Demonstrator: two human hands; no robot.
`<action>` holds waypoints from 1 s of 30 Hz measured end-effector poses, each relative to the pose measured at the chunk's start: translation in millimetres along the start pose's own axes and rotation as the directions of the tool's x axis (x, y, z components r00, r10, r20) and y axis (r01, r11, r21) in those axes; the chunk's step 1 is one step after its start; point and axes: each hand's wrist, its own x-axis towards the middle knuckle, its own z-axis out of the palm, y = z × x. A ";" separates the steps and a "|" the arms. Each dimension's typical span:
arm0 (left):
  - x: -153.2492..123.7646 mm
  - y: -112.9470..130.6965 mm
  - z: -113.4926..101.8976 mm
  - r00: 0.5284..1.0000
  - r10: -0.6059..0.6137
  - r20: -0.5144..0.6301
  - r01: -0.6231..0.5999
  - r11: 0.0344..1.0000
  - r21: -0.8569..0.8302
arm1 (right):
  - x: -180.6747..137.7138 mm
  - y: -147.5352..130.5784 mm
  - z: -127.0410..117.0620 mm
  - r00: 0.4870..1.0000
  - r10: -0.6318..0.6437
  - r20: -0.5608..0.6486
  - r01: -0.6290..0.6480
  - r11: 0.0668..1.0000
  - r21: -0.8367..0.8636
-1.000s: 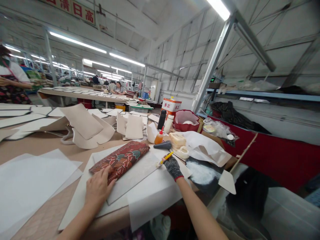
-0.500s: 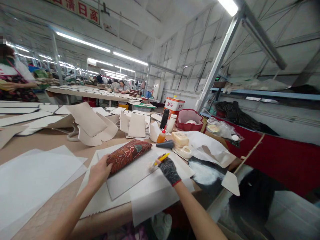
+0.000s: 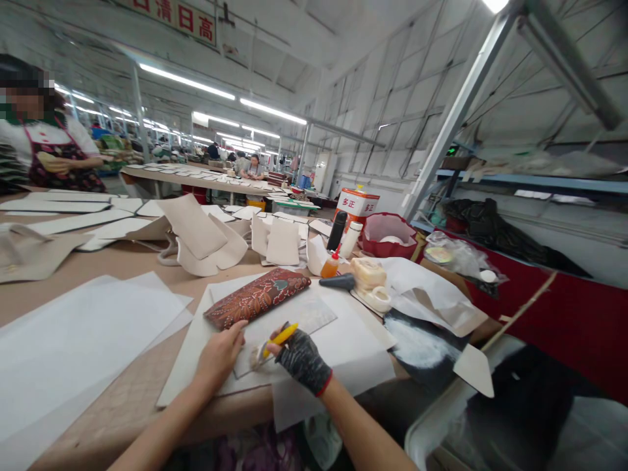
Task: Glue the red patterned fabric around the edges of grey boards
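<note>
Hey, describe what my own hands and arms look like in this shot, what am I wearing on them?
The left hand is bare, with no glove. The right hand wears a dark, speckled knit glove that covers all the fingers and ends at the wrist in a thin red cuff. No sleeves show on either side, and no watch or bracelet is visible.

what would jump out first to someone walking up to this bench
The red-brown patterned fabric piece stands out, lying on pale sheets. Just in front of it the gloved right hand grips a yellow-handled brush, with the bare left hand resting beside it. Behind, a red basket sits by a red-and-white can.
</note>
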 end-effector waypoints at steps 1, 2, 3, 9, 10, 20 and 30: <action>-4.4 0.5 3.1 0.999 -0.037 0.027 0.039 0.998 -0.047 | -0.7 -3.6 5.8 1.000 0.011 0.010 -0.011 0.999 -0.042; -7.8 0.3 4.7 0.996 -0.076 0.044 0.080 0.992 -0.093 | -0.3 -6.2 8.7 0.999 0.024 -0.021 -0.027 0.992 -0.122; -10.2 -0.5 5.2 0.992 -0.112 0.056 0.119 0.983 -0.142 | 0.7 -8.2 9.6 0.997 0.026 -0.073 -0.042 0.975 -0.216; -12.0 -6.9 3.1 0.973 -0.227 0.049 0.230 0.905 -0.359 | -4.1 -25.3 32.0 0.991 -0.127 0.048 0.133 0.976 -0.171; -12.2 -7.0 3.4 0.971 -0.233 0.047 0.234 0.900 -0.369 | -6.5 -28.3 38.3 0.989 -0.124 0.083 0.137 0.976 -0.171; -15.8 0.3 0.3 0.986 -0.161 0.037 0.165 0.964 -0.210 | -7.2 -36.2 45.7 0.985 -0.133 0.113 0.168 0.900 -0.402; -17.3 7.4 -15.5 0.972 0.088 0.218 -0.106 0.992 0.073 | 2.2 -17.4 13.3 0.996 -0.061 -0.071 0.028 0.916 -0.400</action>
